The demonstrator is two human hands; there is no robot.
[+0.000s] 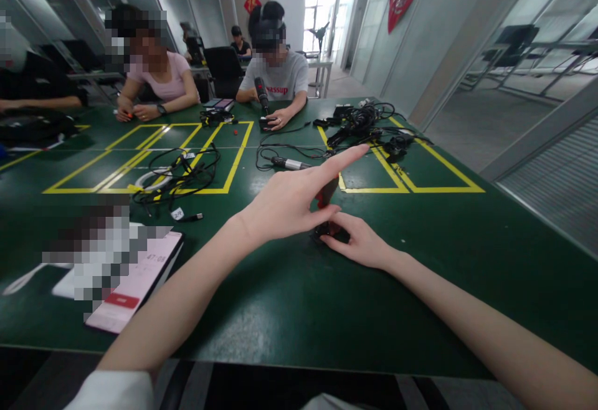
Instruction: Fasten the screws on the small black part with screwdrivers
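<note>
My left hand (292,201) is closed round a short red-and-black tool (328,190), its index finger stretched out to the right over the top. The tool stands roughly upright, and its type is mostly hidden by my fingers. Just below, my right hand (359,240) pinches a small black part (322,230) low over the green table (280,310). Thumb and fingers close on that part from the right. Whether the tool's tip touches it I cannot tell.
A tablet or phone with a pink screen (144,279) lies at left. Loops of black and white cable (180,176) are beyond it. A tangled cable pile (359,123) sits at back right. Across the table, a co-worker's hand (279,119) steadies a black box under a power drill (261,92).
</note>
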